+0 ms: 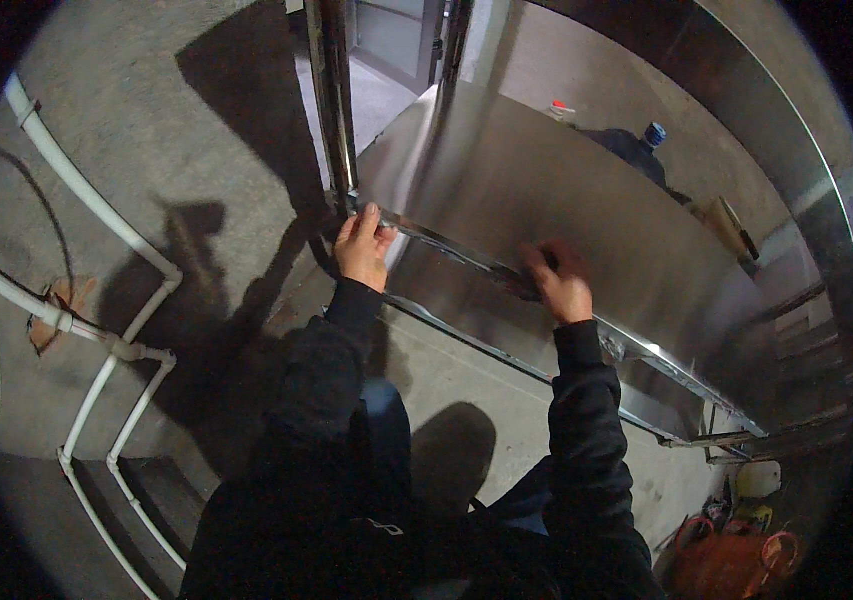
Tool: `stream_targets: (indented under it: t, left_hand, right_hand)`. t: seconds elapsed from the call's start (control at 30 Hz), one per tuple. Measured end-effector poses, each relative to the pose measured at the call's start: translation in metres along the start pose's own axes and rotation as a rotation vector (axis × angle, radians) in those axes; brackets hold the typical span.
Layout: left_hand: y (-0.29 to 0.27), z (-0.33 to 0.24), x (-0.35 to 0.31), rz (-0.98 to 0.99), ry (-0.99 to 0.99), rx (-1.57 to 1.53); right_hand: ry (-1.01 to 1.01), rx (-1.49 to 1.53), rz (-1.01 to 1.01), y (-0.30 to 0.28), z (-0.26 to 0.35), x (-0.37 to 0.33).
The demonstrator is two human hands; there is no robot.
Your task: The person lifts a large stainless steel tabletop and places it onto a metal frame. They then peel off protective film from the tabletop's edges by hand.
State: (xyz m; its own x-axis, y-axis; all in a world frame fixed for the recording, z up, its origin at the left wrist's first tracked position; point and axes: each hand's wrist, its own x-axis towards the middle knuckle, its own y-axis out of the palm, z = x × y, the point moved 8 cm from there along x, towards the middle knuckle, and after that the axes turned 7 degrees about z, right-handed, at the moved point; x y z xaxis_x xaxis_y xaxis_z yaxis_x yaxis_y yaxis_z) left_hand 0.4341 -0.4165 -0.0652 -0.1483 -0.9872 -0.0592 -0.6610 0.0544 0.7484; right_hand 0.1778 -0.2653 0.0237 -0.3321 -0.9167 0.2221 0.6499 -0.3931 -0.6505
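Note:
A broad shiny sheet-metal panel (637, 230) lies in front of me, its near side bordered by a narrow metal edge (457, 250) that slants down to the right. At the left end of this edge, close to an upright metal post (335, 120), my left hand (365, 250) is closed with thumb and fingers together. What it pinches, if anything, is too small to name. My right hand (565, 285) is farther right along the edge, its fingers smeared by motion. A dark patch beneath those fingers cannot be made out.
White pipes (92, 190) run down the concrete wall at left. Beyond the panel are a blue-capped bottle (653, 138) and a small red item (560, 105). Reddish cables or tools (737, 550) lie on the floor at lower right. A tall metal frame (797, 110) curves along the right.

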Motion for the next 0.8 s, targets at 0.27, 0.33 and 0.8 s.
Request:
stream_targets:
  t: [0.27,0.33,0.8]
  left_hand:
    - [0.001,-0.010,-0.003,-0.098,0.142,0.145]
    - [-0.002,-0.010,-0.005,-0.140,0.140,0.211]
    - [-0.005,-0.016,0.009,-0.069,-0.024,-0.012]
  right_hand:
    - [-0.057,-0.055,-0.073,-0.006,0.008,-0.002]
    - [-0.065,-0.090,-0.089,-0.008,0.006,0.000]
    - [-0.032,-0.038,-0.066,-0.004,-0.005,0.002]
